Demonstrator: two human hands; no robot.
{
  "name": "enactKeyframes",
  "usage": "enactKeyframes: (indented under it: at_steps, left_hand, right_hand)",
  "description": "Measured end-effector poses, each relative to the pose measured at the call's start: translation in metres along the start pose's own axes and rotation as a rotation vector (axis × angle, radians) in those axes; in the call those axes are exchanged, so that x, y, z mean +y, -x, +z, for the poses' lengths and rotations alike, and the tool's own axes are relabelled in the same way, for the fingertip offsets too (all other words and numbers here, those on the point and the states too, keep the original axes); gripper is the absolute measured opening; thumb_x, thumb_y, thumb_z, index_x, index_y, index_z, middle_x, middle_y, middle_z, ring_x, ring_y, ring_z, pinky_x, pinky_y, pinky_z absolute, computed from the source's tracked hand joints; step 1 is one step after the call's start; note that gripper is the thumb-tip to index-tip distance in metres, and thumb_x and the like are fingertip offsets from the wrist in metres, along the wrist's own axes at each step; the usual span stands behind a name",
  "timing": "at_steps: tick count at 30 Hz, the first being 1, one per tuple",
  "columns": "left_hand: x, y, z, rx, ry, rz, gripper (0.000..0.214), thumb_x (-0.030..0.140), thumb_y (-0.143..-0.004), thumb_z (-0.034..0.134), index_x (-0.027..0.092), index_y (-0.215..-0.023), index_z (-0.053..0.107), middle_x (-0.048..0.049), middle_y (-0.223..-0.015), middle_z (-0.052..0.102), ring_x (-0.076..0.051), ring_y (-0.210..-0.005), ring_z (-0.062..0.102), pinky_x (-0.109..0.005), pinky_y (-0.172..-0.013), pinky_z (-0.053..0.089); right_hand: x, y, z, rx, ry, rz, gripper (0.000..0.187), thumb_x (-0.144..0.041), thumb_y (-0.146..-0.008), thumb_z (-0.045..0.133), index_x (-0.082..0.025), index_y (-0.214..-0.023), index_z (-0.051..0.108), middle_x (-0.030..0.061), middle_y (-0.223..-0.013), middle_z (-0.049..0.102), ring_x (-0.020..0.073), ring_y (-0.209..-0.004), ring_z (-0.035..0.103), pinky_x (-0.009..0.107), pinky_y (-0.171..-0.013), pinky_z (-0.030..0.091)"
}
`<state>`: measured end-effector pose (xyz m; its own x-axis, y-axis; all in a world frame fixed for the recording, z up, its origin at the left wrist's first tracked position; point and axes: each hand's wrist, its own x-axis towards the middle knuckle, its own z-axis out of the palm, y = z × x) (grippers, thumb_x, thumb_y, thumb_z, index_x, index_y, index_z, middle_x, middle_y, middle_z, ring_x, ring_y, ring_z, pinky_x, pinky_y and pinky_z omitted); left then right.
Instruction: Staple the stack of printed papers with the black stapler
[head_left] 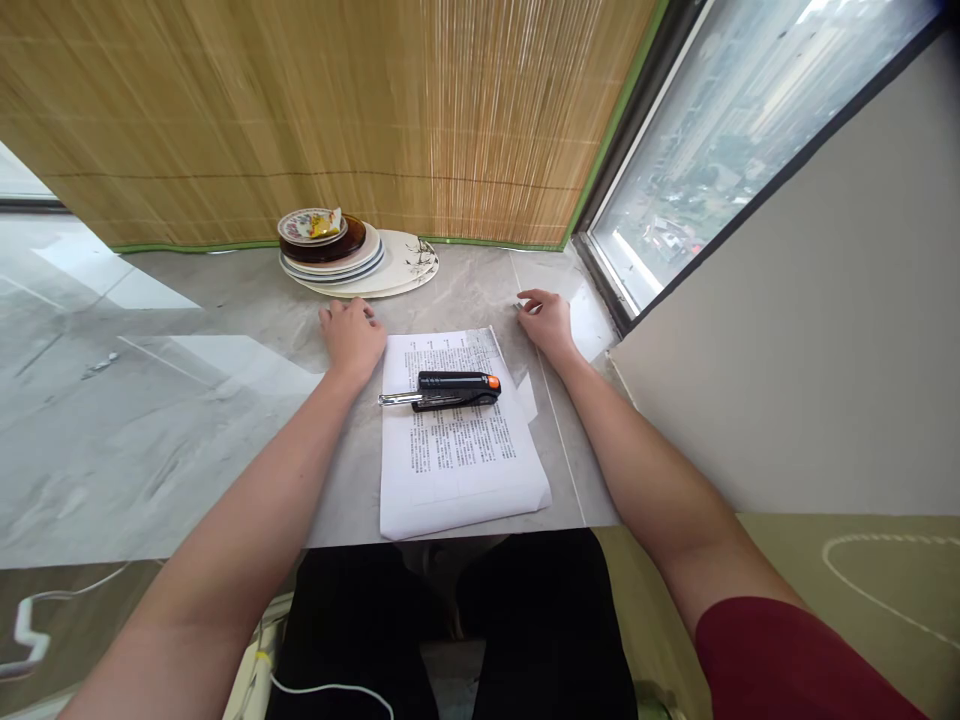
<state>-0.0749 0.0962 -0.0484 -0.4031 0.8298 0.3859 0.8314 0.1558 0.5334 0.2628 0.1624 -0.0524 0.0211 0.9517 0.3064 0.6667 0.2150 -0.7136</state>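
A stack of printed paper sheets (457,460) lies on the grey marble ledge (225,400) in front of me. Across the sheets rests a black stapler (448,389) with an orange end. My left hand (351,335) lies palm down on the ledge just left of the paper's top corner, fingers curled a little, holding nothing. My right hand (547,318) rests on the ledge to the right of the paper, fingers loosely bent and apart, empty.
A stack of plates (352,255) with a small yellow packet on top stands at the back by a bamboo blind (337,110). A window (720,130) and a grey wall (810,340) close the right side. A white cable (330,690) runs below the ledge.
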Motion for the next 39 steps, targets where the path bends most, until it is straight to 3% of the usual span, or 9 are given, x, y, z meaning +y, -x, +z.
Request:
enactKeyframes:
  at_steps: [4, 11, 14, 18, 21, 23, 28, 34, 39]
  left_hand:
    - [-0.001, -0.003, 0.003, -0.078, 0.028, 0.093, 0.021, 0.003, -0.079, 0.055, 0.022, -0.086, 0.061, -0.0145, -0.099, 0.066, -0.037, -0.113, 0.058, -0.055, -0.108, 0.042]
    - [0.002, -0.003, -0.001, -0.006, 0.112, 0.183, 0.028, 0.003, -0.087, 0.053, 0.025, -0.102, 0.061, -0.0122, -0.107, 0.066, -0.035, -0.112, 0.058, -0.053, -0.107, 0.042]
    - [0.005, -0.002, -0.007, 0.045, 0.141, 0.172, 0.027, 0.004, -0.089, 0.054, 0.025, -0.105, 0.061, -0.0118, -0.110, 0.067, -0.035, -0.116, 0.058, -0.052, -0.108, 0.041]
    - [0.012, -0.002, -0.011, 0.049, 0.243, 0.203, 0.023, 0.004, -0.092, 0.056, 0.023, -0.104, 0.063, -0.0113, -0.112, 0.068, -0.032, -0.116, 0.060, -0.047, -0.108, 0.043]
    - [0.015, -0.003, -0.009, -0.038, 0.401, 0.244, 0.018, 0.008, -0.096, 0.055, 0.021, -0.103, 0.065, -0.0085, -0.107, 0.070, -0.024, -0.102, 0.067, -0.037, -0.097, 0.052]
    - [0.016, -0.003, -0.006, -0.110, 0.536, 0.242, 0.014, 0.015, -0.098, 0.055, 0.020, -0.100, 0.068, -0.0067, -0.103, 0.070, -0.018, -0.089, 0.069, -0.030, -0.081, 0.056]
    - [0.017, -0.005, 0.001, -0.161, 0.851, 0.126, 0.012, 0.024, -0.096, 0.066, 0.017, -0.094, 0.074, -0.0052, -0.090, 0.073, -0.014, -0.080, 0.072, -0.025, -0.074, 0.061]
    - [0.010, -0.009, 0.010, -0.089, 1.019, 0.083, 0.014, 0.025, -0.084, 0.084, 0.019, -0.096, 0.080, -0.0037, -0.085, 0.077, -0.018, -0.086, 0.077, -0.035, -0.092, 0.066]
    - [0.011, -0.007, 0.010, -0.146, 1.045, 0.145, 0.027, 0.033, -0.079, 0.091, 0.020, -0.101, 0.084, -0.0047, -0.093, 0.078, -0.019, -0.087, 0.078, -0.040, -0.094, 0.067]
  right_hand:
    - [-0.002, 0.000, 0.001, 0.023, -0.013, -0.023, 0.043, -0.014, -0.073, 0.059, -0.018, -0.112, 0.077, 0.0046, -0.084, 0.075, 0.0241, -0.082, 0.068, 0.043, -0.095, 0.053]
    - [-0.031, 0.015, 0.006, 0.030, -0.100, -0.227, 0.021, -0.018, -0.084, 0.057, -0.022, -0.098, 0.072, 0.0036, -0.088, 0.070, 0.0201, -0.077, 0.061, 0.041, -0.089, 0.052]
    - [-0.050, 0.027, 0.001, -0.148, -0.217, -0.390, 0.012, -0.030, -0.096, 0.059, -0.023, -0.090, 0.067, 0.0023, -0.085, 0.066, 0.0183, -0.078, 0.057, 0.037, -0.081, 0.049]
    - [-0.074, 0.046, -0.012, -0.559, -0.362, -0.602, 0.035, -0.053, -0.104, 0.058, -0.022, -0.090, 0.065, 0.0020, -0.087, 0.066, 0.0162, -0.080, 0.057, 0.032, -0.075, 0.043]
    - [-0.092, 0.062, -0.017, -0.777, -0.287, -0.737, 0.039, -0.060, -0.098, 0.068, -0.021, -0.103, 0.065, 0.0043, -0.100, 0.070, 0.0174, -0.087, 0.059, 0.031, -0.077, 0.043]
    - [-0.101, 0.072, -0.016, -0.813, -0.123, -0.801, 0.035, -0.053, -0.096, 0.073, -0.021, -0.108, 0.064, 0.0052, -0.101, 0.071, 0.0182, -0.085, 0.059, 0.031, -0.075, 0.040]
    - [-0.103, 0.083, -0.008, -0.652, 0.068, -0.823, 0.022, -0.031, -0.099, 0.066, -0.024, -0.119, 0.065, 0.0055, -0.102, 0.074, 0.0210, -0.086, 0.062, 0.032, -0.075, 0.038]
    - [-0.079, 0.061, -0.001, -0.082, 0.111, -0.647, 0.035, -0.025, -0.106, 0.054, -0.027, -0.141, 0.059, 0.0092, -0.120, 0.072, 0.0287, -0.110, 0.062, 0.043, -0.096, 0.043]
    - [-0.064, 0.045, 0.004, 0.046, 0.270, -0.580, 0.049, -0.022, -0.106, 0.051, -0.029, -0.155, 0.052, 0.0109, -0.125, 0.069, 0.0320, -0.114, 0.060, 0.047, -0.099, 0.041]
